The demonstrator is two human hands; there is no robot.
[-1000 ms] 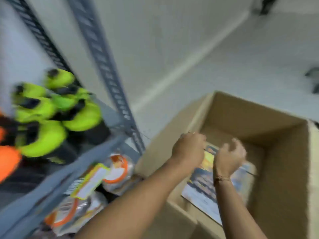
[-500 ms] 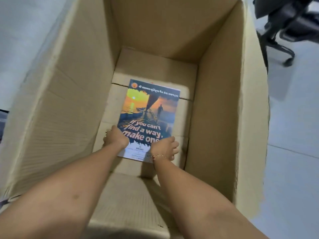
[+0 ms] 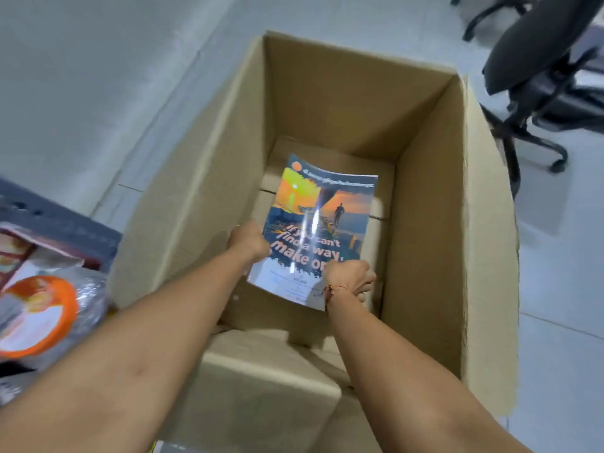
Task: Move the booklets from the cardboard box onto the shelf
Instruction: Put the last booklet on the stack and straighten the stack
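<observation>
A glossy booklet (image 3: 322,210) with a sunset cover and the words "If you can't find a way, make one" is lifted off the floor of the open cardboard box (image 3: 202,178), its far end curling. My left hand (image 3: 248,240) grips its left edge. My right hand (image 3: 351,277), with a thread band at the wrist, grips its near right corner. Both arms reach down into the box. The grey metal shelf (image 3: 62,223) shows at the left edge.
On the shelf lie plastic-wrapped packs with orange labels (image 3: 39,315) and a red-edged pack (image 3: 19,253). A black office chair (image 3: 539,70) stands on the pale floor at the upper right. A folded box flap (image 3: 271,380) lies under my arms.
The view swung from the shelf down into the box. Both hands took hold of the booklet that lay flat on the box floor, and it is now raised and bent.
</observation>
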